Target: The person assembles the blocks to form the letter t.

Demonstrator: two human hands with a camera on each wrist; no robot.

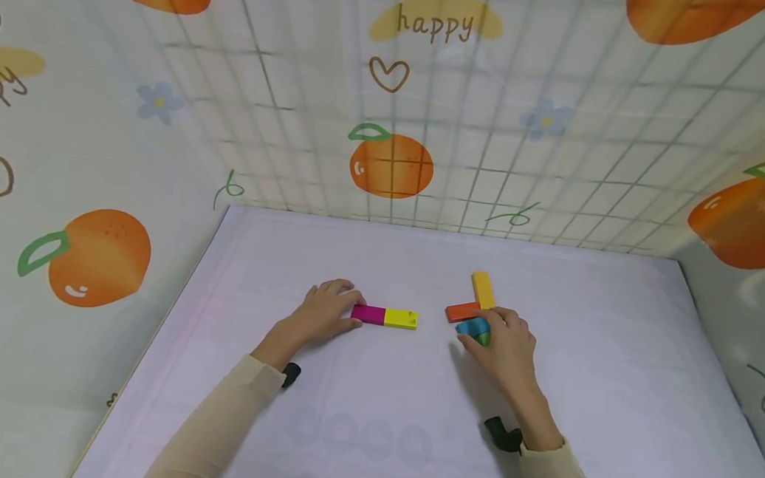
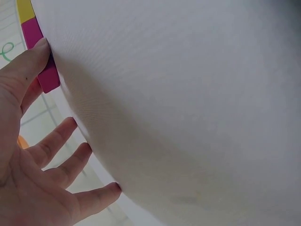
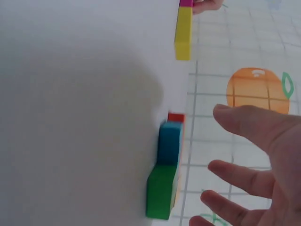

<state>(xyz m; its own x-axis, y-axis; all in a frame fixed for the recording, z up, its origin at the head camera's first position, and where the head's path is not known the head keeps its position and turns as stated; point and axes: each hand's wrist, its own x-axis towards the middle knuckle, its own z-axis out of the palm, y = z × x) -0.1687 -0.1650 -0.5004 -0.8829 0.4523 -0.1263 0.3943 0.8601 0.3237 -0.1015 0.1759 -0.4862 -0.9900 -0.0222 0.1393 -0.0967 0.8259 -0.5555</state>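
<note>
My left hand (image 1: 327,313) pinches the outer end of a magenta block (image 1: 368,314) between thumb and forefinger; its other fingertips reach down to the table in the left wrist view. A bright yellow block (image 1: 400,319) lies end to end with the magenta one. Over a small cluster of blocks, my right hand (image 1: 504,347) hovers with fingers spread and apart from them in the right wrist view. Below it lie a blue block (image 3: 170,143) and a green block (image 3: 161,190), joined end to end. Behind these are an orange-red block (image 1: 462,312) and an amber block (image 1: 482,289).
A white tabletop (image 1: 370,408) carries all the blocks. Its back edge meets a curtain (image 1: 457,126) printed with oranges and grid lines, and similar printed cloth hangs on both sides. Dark wrist cameras (image 1: 503,434) sit under both sleeves.
</note>
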